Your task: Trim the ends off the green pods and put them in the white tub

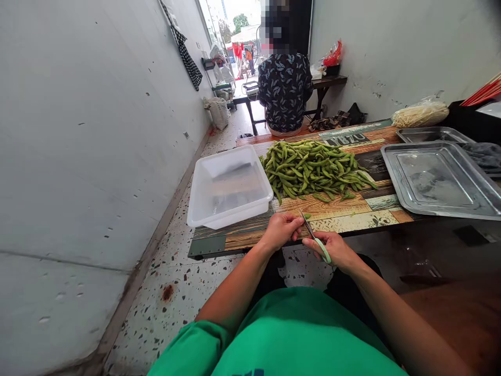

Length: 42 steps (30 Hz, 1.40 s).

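This looks like a narrow eatery or small food shop, its far end open to a bright outdoor scene with a tree (240, 22) and a pale canopy (247, 34). A plank-patterned table (340, 210) carries a large heap of edamame pods (313, 167), a white plastic tub (238, 211) and metal trays (454, 194). Another dark table (331, 82), scuffed white walls (78, 104) and a speckled terrazzo floor (188, 277) suggest business premises.

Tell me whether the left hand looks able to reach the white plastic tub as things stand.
Probably yes: the left hand is close to the white plastic tub, and nothing visible blocks the way; the scissors are in the right hand.
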Each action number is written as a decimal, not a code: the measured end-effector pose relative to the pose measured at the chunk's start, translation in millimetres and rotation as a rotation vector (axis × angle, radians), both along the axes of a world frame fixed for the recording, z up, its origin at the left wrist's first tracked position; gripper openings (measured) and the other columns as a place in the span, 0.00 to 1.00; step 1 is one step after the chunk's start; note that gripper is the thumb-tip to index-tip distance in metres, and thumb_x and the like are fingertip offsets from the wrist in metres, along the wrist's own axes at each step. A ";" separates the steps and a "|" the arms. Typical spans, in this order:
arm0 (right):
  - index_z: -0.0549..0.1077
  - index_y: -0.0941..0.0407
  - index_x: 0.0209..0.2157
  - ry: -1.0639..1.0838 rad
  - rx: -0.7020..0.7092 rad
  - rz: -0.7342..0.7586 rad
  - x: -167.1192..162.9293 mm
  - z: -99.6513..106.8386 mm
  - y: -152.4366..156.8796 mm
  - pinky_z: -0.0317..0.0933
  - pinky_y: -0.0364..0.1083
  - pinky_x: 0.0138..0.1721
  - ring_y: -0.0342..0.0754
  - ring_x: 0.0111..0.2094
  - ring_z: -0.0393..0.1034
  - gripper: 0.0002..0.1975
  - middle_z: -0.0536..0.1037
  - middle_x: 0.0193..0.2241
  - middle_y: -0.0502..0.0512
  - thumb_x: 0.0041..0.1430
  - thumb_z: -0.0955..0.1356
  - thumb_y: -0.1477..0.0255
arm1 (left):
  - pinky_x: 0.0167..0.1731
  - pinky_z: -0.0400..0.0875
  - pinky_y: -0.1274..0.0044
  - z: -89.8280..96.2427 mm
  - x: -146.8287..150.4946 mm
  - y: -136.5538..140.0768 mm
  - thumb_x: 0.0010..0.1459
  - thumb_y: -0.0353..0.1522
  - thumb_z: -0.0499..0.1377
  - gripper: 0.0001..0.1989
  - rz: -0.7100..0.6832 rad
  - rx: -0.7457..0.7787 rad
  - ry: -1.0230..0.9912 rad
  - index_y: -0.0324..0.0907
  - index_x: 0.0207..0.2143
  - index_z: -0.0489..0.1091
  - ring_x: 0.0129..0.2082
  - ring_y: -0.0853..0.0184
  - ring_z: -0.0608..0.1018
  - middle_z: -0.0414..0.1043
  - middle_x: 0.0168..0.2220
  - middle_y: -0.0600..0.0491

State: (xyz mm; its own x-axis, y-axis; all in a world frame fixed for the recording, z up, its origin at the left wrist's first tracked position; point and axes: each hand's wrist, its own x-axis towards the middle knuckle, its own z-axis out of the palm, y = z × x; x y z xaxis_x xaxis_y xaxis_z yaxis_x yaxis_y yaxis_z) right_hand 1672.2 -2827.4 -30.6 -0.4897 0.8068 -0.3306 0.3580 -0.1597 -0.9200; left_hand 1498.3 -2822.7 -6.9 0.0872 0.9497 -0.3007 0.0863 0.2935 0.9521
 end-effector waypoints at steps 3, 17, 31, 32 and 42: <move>0.68 0.57 0.23 0.027 0.019 -0.065 -6.0 -2.0 -3.1 0.46 0.41 0.17 0.38 0.14 0.52 0.29 0.62 0.12 0.45 0.45 0.70 0.42 | 0.16 0.53 0.82 0.3 1.5 2.6 0.60 0.32 0.57 0.16 0.013 -0.012 0.031 0.39 0.19 0.65 0.11 0.78 0.60 0.60 0.11 0.61; 0.70 0.59 0.34 0.201 -0.214 -0.018 -2.8 -13.9 -2.3 0.60 0.41 0.21 0.39 0.18 0.63 0.37 0.72 0.21 0.49 0.43 0.68 0.36 | 0.47 0.71 0.69 62.6 -49.6 4.7 0.61 0.32 0.57 0.13 0.478 0.553 1.004 0.37 0.45 0.76 0.42 0.59 0.78 0.77 0.40 0.43; 0.70 0.57 0.35 0.361 -0.269 -0.155 7.4 -3.6 -9.7 0.59 0.42 0.22 0.40 0.22 0.55 0.30 0.72 0.21 0.50 0.51 0.69 0.42 | 0.45 0.74 0.68 5.7 27.5 50.7 0.64 0.22 0.45 0.18 0.071 0.182 1.391 0.27 0.49 0.71 0.51 0.52 0.75 0.69 0.49 0.31; 0.70 0.57 0.34 0.355 -0.272 -0.157 6.9 -4.7 -10.1 0.58 0.41 0.22 0.40 0.21 0.55 0.31 0.72 0.21 0.50 0.49 0.69 0.41 | 0.45 0.74 0.68 2.4 23.8 58.9 0.64 0.22 0.45 0.18 0.088 0.161 1.376 0.28 0.48 0.71 0.51 0.52 0.76 0.69 0.49 0.31; 0.69 0.58 0.34 0.252 -0.205 -0.083 2.6 -11.3 -8.4 0.57 0.41 0.19 0.40 0.19 0.57 0.33 0.71 0.19 0.50 0.47 0.68 0.39 | 0.50 0.71 0.71 -6.1 11.7 31.0 0.60 0.22 0.53 0.20 0.138 0.354 0.981 0.32 0.54 0.68 0.49 0.59 0.77 0.74 0.48 0.37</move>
